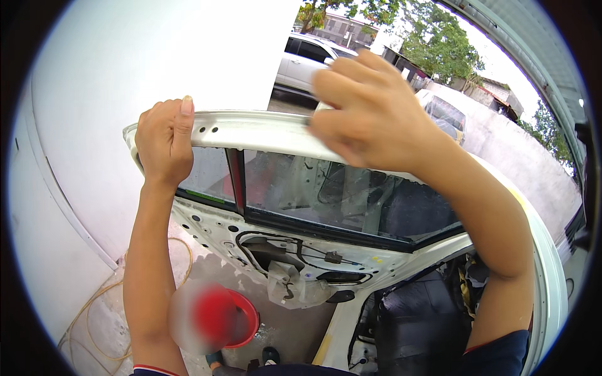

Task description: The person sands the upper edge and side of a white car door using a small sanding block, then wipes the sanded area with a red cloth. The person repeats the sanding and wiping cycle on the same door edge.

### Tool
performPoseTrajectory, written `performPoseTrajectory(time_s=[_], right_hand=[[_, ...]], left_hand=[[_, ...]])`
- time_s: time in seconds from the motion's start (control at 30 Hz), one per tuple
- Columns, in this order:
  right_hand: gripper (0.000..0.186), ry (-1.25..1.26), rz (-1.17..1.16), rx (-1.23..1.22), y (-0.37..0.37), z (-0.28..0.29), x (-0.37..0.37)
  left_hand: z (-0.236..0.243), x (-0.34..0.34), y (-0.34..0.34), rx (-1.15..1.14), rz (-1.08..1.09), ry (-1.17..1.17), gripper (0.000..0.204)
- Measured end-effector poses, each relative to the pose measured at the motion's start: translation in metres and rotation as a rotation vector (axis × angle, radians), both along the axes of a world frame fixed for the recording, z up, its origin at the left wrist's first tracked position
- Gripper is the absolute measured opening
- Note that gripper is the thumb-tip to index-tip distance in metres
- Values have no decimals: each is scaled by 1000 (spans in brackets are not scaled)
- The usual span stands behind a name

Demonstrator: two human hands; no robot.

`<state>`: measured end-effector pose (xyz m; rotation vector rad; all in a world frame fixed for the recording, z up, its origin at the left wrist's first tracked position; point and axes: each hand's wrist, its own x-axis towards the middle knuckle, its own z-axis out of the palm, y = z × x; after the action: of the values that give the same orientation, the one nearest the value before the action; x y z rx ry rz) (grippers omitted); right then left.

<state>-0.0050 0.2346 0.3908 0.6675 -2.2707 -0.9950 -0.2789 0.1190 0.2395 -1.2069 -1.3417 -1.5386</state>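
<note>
A white car door stands open before me, its upper frame running across the view. My left hand is wrapped round the far left corner of that frame, thumb up. Over the frame's middle, my right hand is closed in a fist and smeared by motion; whatever its fingers may hold is hidden. Below the frame sits the window glass, with water spots and a dark divider bar. The door's inner panel is bare of trim, and a clear plastic sheet hangs from it.
On the wet floor by my feet stands a red bucket, partly covered by a blurred patch. A yellowish hose lies at left, beside a white wall. Dark seats show inside the car. Beyond are a silver car and a concrete wall.
</note>
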Motion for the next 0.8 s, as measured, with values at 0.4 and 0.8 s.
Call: performPoseTrajectory(time_s=[0.4, 0.8], right_hand=[[31, -57, -131, -71, -20, -4, -31], [34, -54, -126, -68, -22, -6, -47]], left_hand=[[1, 1, -3, 2, -79, -34, 50], [5, 2, -5, -17, -51, -46, 51]])
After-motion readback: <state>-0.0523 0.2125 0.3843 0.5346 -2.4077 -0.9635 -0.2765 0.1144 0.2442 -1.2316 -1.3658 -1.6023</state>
